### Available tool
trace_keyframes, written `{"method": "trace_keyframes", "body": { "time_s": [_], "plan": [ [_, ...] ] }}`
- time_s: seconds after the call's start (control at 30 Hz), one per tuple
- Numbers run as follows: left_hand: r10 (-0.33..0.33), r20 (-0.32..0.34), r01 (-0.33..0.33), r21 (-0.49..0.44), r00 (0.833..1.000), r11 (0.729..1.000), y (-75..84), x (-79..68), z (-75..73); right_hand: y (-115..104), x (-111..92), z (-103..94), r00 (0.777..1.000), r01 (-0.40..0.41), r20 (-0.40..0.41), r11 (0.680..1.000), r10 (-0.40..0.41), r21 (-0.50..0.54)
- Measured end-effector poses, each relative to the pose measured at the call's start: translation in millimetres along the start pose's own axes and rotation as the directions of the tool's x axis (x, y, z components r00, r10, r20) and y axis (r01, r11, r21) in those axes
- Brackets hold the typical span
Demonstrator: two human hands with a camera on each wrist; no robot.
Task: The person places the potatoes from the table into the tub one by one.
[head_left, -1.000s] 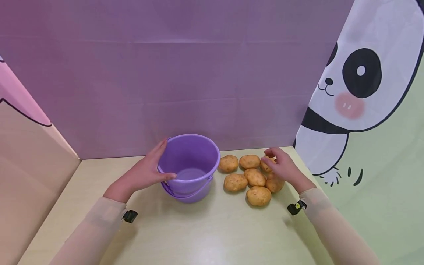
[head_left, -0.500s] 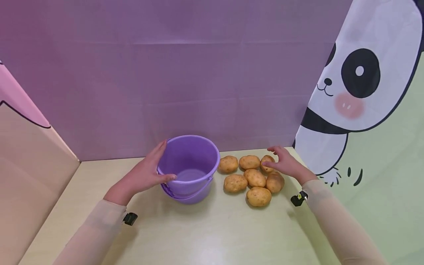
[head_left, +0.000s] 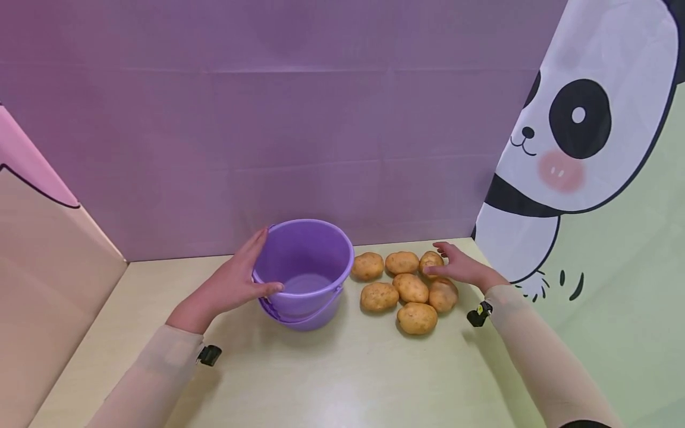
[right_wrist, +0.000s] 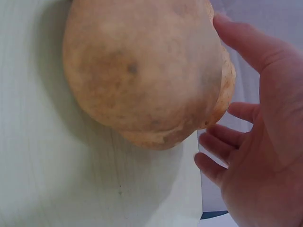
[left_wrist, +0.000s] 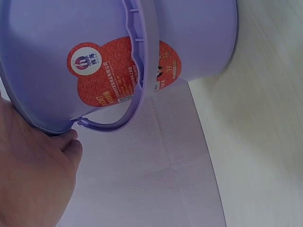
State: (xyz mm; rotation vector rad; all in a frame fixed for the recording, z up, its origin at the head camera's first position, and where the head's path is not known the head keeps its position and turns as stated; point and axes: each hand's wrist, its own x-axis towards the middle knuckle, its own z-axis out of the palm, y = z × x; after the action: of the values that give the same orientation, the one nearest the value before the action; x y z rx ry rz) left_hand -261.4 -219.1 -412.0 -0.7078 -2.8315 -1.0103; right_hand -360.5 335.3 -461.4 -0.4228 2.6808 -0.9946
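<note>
A purple plastic bucket [head_left: 305,309] stands upright with its mouth tilted toward me in the head view and nothing visible inside. My left hand [head_left: 232,285] grips its left rim, thumb over the near edge and fingers along the far side. The bucket's handle [left_wrist: 147,61] hangs down across a red label [left_wrist: 106,75]. To the right lie several potatoes, and my right hand [head_left: 460,264] is at the back right potato [head_left: 430,261], thumb at its near side and fingers spread beyond it. A big potato [right_wrist: 142,66] fills the right wrist view.
Other potatoes lie close together on the pale wooden table [head_left: 321,380], among them the front potato [head_left: 417,318] and one next to the bucket [head_left: 367,266]. A purple backdrop [head_left: 299,137] rises behind, with a panda-printed sheet [head_left: 599,178] on the right.
My right hand moved slightly right off the back right potato, then came down to it with fingers spread. My left hand and the bucket stay in place.
</note>
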Motion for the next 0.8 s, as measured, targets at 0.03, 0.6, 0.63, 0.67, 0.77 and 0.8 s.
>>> {"method": "trace_keyframes", "body": {
  "time_s": [0.03,0.6,0.63,0.67,0.77,0.8],
  "plan": [
    [0.001,-0.002,-0.001,-0.001,1.0,1.0,-0.3,0.0,0.0,0.0,0.3,-0.2,1.0,-0.006,0.011,1.0,0.005,0.007],
    [0.006,-0.006,-0.006,-0.002,1.0,1.0,-2.5,0.2,0.4,11.7,6.8,1.9,0.996,-0.063,0.062,0.996,0.059,0.068],
    [0.006,-0.006,-0.006,-0.004,1.0,1.0,-2.7,0.3,0.4,12.0,6.9,2.0,0.996,-0.064,0.058,0.995,0.06,0.072],
    [0.006,-0.007,-0.006,-0.006,1.0,1.0,-2.7,0.4,0.5,12.6,7.2,2.3,0.997,-0.058,0.057,0.996,0.054,0.07],
    [0.008,-0.01,-0.008,-0.01,1.0,1.0,-3.2,0.9,1.1,13.1,7.1,3.4,0.998,-0.047,0.05,0.996,0.044,0.072],
    [0.009,-0.012,-0.009,-0.01,1.0,1.0,-3.3,1.0,1.2,13.2,7.0,4.0,0.998,-0.046,0.046,0.996,0.042,0.076]
  ]
}}
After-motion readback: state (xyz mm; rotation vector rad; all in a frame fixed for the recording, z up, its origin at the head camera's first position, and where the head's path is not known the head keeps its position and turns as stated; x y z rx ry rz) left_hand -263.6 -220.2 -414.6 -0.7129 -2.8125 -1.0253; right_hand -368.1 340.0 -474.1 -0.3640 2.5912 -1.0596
